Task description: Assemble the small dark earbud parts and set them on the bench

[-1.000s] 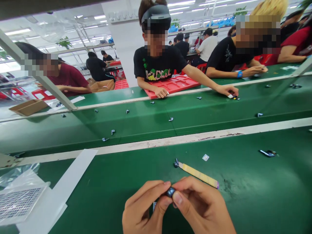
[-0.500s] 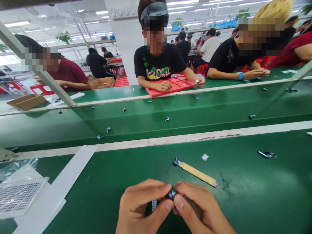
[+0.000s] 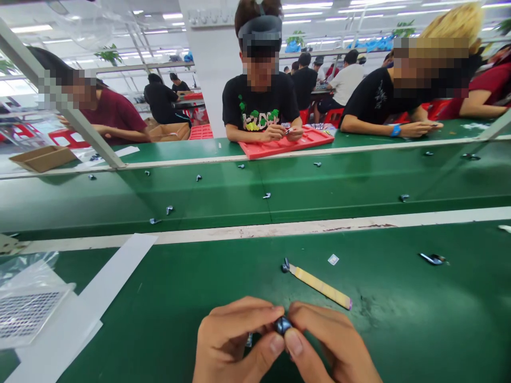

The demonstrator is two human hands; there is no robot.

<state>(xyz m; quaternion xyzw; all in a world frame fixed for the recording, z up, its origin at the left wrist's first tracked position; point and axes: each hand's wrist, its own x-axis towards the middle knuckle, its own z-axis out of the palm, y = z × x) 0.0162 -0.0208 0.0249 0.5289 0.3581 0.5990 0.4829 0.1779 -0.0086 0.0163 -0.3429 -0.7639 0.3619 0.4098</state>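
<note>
Low over the near edge of the green table (image 3: 399, 319), the left hand (image 3: 231, 346) and right hand (image 3: 331, 348) are pinching one small dark part (image 3: 282, 324) between thumbs and forefingers, both grips clenched on it. It looks like a fitting or pressing step; the next move probably calls for steady fingertip pressure. Just beyond, a yellow stick (image 3: 319, 285) is lying beside another part (image 3: 285, 265). Farther off, more parts are riding the belt (image 3: 319, 183), and a worker is handling pieces over a red tray (image 3: 279, 149).

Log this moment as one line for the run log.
left hand: pinching small dark glossy part | right hand: pinching same part | yellow flat stick: lying on green bench
</note>
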